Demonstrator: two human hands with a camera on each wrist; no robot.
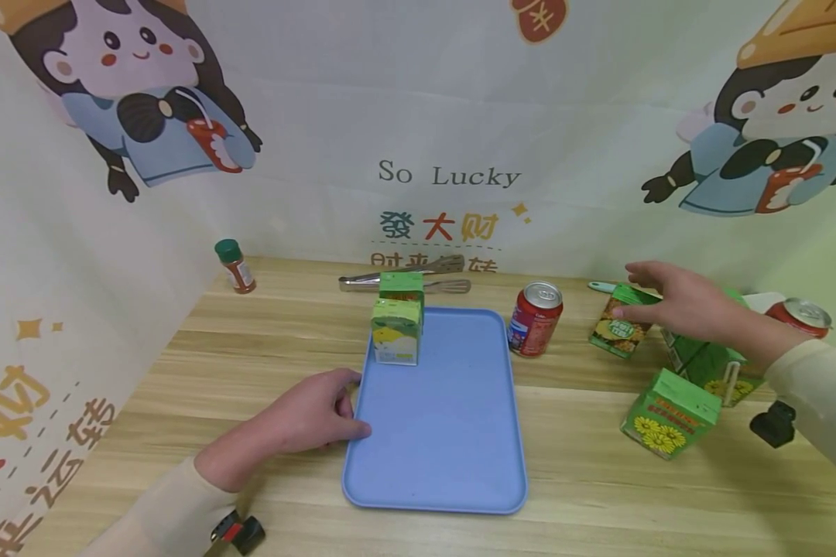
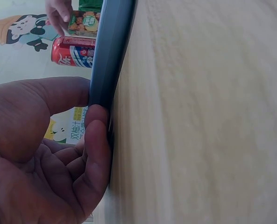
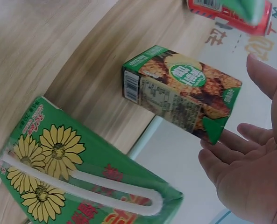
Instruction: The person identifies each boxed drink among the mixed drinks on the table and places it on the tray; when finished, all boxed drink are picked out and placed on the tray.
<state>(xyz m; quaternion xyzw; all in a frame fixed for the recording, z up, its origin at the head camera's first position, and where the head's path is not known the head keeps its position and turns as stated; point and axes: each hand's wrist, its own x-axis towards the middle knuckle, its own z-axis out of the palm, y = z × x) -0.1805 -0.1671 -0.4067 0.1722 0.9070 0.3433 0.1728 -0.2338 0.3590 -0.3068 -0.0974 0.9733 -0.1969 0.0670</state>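
My left hand (image 1: 313,414) grips the left rim of a blue tray (image 1: 446,433); in the left wrist view its thumb and fingers pinch the tray edge (image 2: 111,51). Two small drink cartons stand at the tray's far left: a green and yellow juice carton (image 1: 395,340) and a green carton (image 1: 402,283) behind it. On the right, my right hand (image 1: 690,302) reaches over a small brown and green snack box (image 1: 620,329). Its fingers are spread, just by the end of the box (image 3: 185,88) in the right wrist view, not curled round it.
Right of the tray stands a red can (image 1: 536,317). A chrysanthemum drink carton (image 1: 669,418), a green carton with a straw (image 3: 49,163) and another red can (image 1: 804,316) stand farther right. Metal tongs (image 1: 453,285) and a green-capped spice bottle (image 1: 237,271) are at the back.
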